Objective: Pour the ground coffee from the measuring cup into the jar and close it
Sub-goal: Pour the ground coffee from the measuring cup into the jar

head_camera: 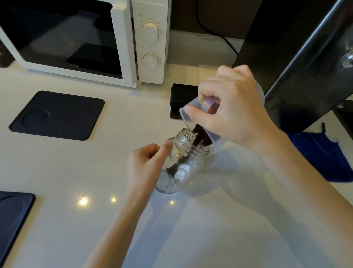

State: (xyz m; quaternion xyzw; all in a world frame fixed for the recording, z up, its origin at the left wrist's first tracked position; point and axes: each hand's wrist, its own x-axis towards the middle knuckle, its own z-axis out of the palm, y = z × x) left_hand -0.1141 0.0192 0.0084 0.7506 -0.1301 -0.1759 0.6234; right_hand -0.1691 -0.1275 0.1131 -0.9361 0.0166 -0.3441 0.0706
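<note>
Pour in progress | my right hand [234, 108], centre right of frame, clamps the measuring cup [204, 123] tipped steeply so ground coffee [199, 138] streams into the jar [181, 164] at frame centre | my left hand [145, 165] wraps the jar's side, steadying it against tipping | lid not visible.

Head cam, looks fwd/down, close over white counter [109, 171].
</note>
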